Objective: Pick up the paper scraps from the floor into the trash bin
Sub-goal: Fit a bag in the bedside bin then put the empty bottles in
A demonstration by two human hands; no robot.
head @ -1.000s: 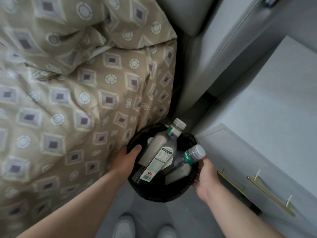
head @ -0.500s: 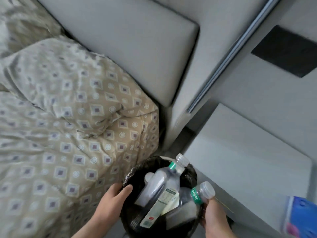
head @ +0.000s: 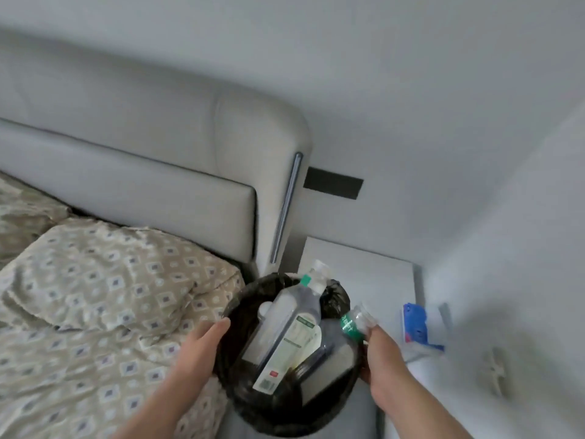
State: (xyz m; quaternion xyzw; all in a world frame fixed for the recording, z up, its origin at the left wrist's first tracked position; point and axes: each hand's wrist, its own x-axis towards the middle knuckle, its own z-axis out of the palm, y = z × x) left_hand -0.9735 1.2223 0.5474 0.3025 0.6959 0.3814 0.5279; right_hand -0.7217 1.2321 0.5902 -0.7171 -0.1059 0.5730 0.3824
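Note:
A round trash bin (head: 253, 299) lined with a black bag is held up between both hands, beside the bed. My left hand (head: 199, 346) grips its left rim, thumb over the edge. My right hand (head: 383, 353) grips the right rim. Inside stand plastic bottles: a tall one with a white and green label (head: 285, 334) and another with a green band and clear cap (head: 351, 324) leaning over the right rim. No paper scraps or floor are in view.
A bed with a beige patterned cover (head: 95, 312) and grey padded headboard (head: 142, 172) fills the left. A white nightstand (head: 357, 274) stands behind the bin against the wall, with a blue and white pack (head: 418, 327) on its right side.
The bin has come up off the floor in both hands. The view has tilted upward, so the headboard, wall and nightstand top now show and my shoes have dropped out of sight.

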